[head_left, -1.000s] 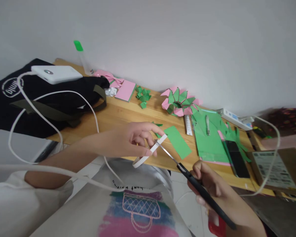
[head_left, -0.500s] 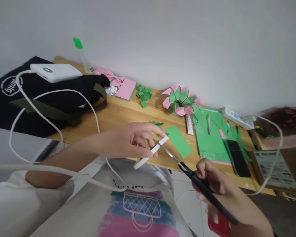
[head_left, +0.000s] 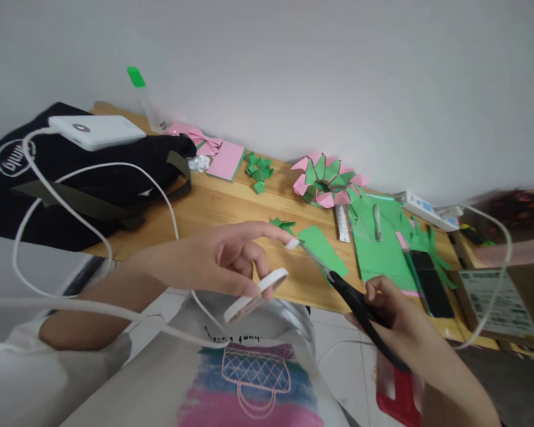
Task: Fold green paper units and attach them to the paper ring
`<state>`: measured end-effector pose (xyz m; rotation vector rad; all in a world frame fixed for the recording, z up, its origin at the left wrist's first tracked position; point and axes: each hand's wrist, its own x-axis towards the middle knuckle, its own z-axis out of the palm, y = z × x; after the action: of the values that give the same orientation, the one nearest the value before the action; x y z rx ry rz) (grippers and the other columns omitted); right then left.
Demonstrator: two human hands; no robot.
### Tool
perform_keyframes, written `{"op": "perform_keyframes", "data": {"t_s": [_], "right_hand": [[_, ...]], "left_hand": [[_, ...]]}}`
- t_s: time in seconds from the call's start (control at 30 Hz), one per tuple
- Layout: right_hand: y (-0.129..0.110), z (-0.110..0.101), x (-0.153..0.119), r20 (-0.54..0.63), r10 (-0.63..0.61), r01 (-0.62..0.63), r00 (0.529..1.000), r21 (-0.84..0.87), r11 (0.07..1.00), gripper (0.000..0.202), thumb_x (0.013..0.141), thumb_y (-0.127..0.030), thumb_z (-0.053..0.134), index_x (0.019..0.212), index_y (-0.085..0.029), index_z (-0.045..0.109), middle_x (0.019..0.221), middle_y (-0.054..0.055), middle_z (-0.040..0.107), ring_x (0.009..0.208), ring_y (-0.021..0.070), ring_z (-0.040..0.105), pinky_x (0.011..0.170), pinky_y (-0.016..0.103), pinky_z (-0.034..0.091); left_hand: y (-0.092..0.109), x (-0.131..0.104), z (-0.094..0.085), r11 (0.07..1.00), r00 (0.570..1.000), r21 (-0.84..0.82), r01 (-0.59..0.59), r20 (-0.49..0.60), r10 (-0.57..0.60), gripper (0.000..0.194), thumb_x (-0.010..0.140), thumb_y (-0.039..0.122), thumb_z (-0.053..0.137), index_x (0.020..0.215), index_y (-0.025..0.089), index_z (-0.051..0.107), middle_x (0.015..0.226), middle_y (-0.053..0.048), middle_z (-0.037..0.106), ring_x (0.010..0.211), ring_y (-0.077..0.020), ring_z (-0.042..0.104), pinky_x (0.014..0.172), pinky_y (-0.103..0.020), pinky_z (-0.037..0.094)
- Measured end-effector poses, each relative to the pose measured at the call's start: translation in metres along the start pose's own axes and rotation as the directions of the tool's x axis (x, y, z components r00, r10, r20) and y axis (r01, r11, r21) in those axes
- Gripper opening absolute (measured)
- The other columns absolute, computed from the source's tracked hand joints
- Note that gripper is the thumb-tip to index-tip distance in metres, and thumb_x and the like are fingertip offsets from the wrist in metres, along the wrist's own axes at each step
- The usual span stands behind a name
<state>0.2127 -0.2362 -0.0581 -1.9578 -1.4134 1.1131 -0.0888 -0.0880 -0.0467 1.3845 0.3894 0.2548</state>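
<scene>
My left hand (head_left: 231,258) grips a roll of white tape (head_left: 273,281) between thumb and fingers, over the table's front edge. A short cut piece of white tape (head_left: 292,244) sticks to the tip of its stretched index finger. My right hand (head_left: 389,323) is closed round the handles of black scissors (head_left: 353,302). The scissor tips lie right beside the cut piece. Beneath the blades a green paper rectangle (head_left: 323,252) rests on the table, with a small folded green paper piece (head_left: 283,225) left of it.
A pink and green paper ring (head_left: 324,181) stands near the wall. Green sheets (head_left: 378,261), a phone (head_left: 429,281) and a power strip (head_left: 427,210) lie to the right. On the left, a white power bank (head_left: 100,130) sits on a black bag (head_left: 84,196); its cable (head_left: 164,196) loops across.
The strip between the roll and my left index finger has been cut through. The roll has moved away from the fingertip, and my left hand has shifted slightly left.
</scene>
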Motion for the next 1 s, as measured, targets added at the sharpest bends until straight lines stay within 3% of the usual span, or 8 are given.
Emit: {"op": "perform_keyframes", "data": {"t_s": [0.1, 0.2, 0.37, 0.43, 0.57, 0.73, 0.83, 1.0], "right_hand": [[0.015, -0.006, 0.014, -0.225, 0.039, -0.102, 0.973, -0.273, 0.957, 0.034, 0.075, -0.048, 0.066, 0.08, -0.027, 0.04, 0.06, -0.003, 0.058, 0.053, 0.0166, 0.053, 0.05, 0.026, 0.039], [0.034, -0.013, 0.031, -0.534, 0.095, -0.385, 0.84, -0.464, 0.798, 0.028, 0.073, -0.047, 0.063, 0.081, -0.026, 0.046, 0.068, 0.006, 0.067, 0.06, 0.0238, 0.062, 0.052, 0.03, 0.04], [0.053, -0.019, 0.051, -0.614, 0.118, -0.494, 0.78, -0.489, 0.719, 0.023, 0.077, -0.038, 0.058, 0.091, -0.02, 0.056, 0.068, 0.01, 0.068, 0.063, 0.0274, 0.065, 0.055, 0.033, 0.042], [0.053, -0.018, 0.054, -0.597, 0.129, -0.5, 0.792, -0.511, 0.699, 0.022, 0.076, -0.035, 0.059, 0.091, -0.019, 0.059, 0.068, 0.01, 0.068, 0.064, 0.0276, 0.065, 0.056, 0.033, 0.042], [0.044, -0.016, 0.051, -0.547, 0.15, -0.491, 0.824, -0.555, 0.671, 0.016, 0.075, -0.032, 0.06, 0.082, -0.018, 0.065, 0.068, 0.013, 0.068, 0.065, 0.0297, 0.065, 0.056, 0.035, 0.042], [0.003, 0.008, 0.04, -0.472, 0.026, -0.316, 0.881, -0.548, 0.775, 0.024, 0.084, -0.039, 0.053, 0.089, -0.021, 0.069, 0.091, 0.012, 0.072, 0.08, 0.0261, 0.067, 0.066, 0.035, 0.048], [-0.029, 0.039, 0.038, -0.319, -0.231, 0.219, 0.919, -0.071, 0.973, 0.02, 0.086, -0.038, 0.059, 0.079, -0.022, 0.069, 0.082, 0.007, 0.072, 0.077, 0.0206, 0.066, 0.068, 0.032, 0.051], [-0.06, 0.082, 0.049, -0.413, -0.163, 0.352, 0.896, 0.438, 0.828, 0.011, 0.085, -0.029, 0.066, 0.093, -0.024, 0.072, 0.086, 0.002, 0.074, 0.073, 0.0139, 0.064, 0.068, 0.028, 0.051]], "left_hand": [[-0.009, -0.001, -0.012, 0.862, 0.948, 0.496, 0.106, -0.311, 0.063, 0.056, 0.085, 0.027, 0.062, 0.139, 0.028, 0.047, 0.082, -0.001, 0.066, 0.07, -0.0161, 0.062, 0.061, -0.023, 0.047], [-0.023, 0.006, -0.029, 0.379, 0.796, 0.764, 0.522, -0.596, 0.104, 0.053, 0.091, 0.019, 0.045, 0.143, 0.026, 0.045, 0.098, -0.01, 0.067, 0.083, -0.0255, 0.063, 0.07, -0.033, 0.047], [-0.039, 0.022, -0.049, 0.289, 0.77, 0.758, 0.585, -0.631, 0.095, 0.054, 0.087, 0.008, 0.037, 0.137, 0.017, 0.054, 0.103, -0.018, 0.063, 0.094, -0.0348, 0.062, 0.08, -0.045, 0.047], [-0.04, 0.025, -0.05, 0.341, 0.776, 0.763, 0.55, -0.617, 0.129, 0.044, 0.085, 0.011, 0.044, 0.123, 0.017, 0.064, 0.107, -0.017, 0.061, 0.1, -0.0337, 0.061, 0.088, -0.046, 0.045], [-0.035, 0.025, -0.041, 0.741, 0.835, 0.633, 0.225, -0.518, 0.188, 0.015, 0.081, 0.027, 0.061, 0.089, 0.019, 0.07, 0.099, -0.01, 0.066, 0.095, -0.0263, 0.06, 0.091, -0.04, 0.046], [-0.03, 0.028, -0.01, 0.979, 0.896, 0.205, -0.005, -0.433, 0.095, 0.025, 0.079, 0.036, 0.069, 0.097, 0.018, 0.069, 0.103, -0.008, 0.071, 0.092, -0.0204, 0.064, 0.079, -0.03, 0.05], [-0.033, 0.035, 0.011, 0.962, 0.936, -0.235, -0.135, -0.349, 0.046, 0.029, 0.08, 0.026, 0.072, 0.108, 0.022, 0.068, 0.113, -0.007, 0.07, 0.109, -0.0211, 0.062, 0.09, -0.031, 0.047], [-0.041, 0.046, 0.03, 0.845, 0.954, -0.488, -0.218, -0.291, 0.078, 0.041, 0.077, 0.025, 0.071, 0.118, 0.028, 0.067, 0.13, -0.003, 0.063, 0.127, -0.0223, 0.051, 0.1, -0.032, 0.041]]}}
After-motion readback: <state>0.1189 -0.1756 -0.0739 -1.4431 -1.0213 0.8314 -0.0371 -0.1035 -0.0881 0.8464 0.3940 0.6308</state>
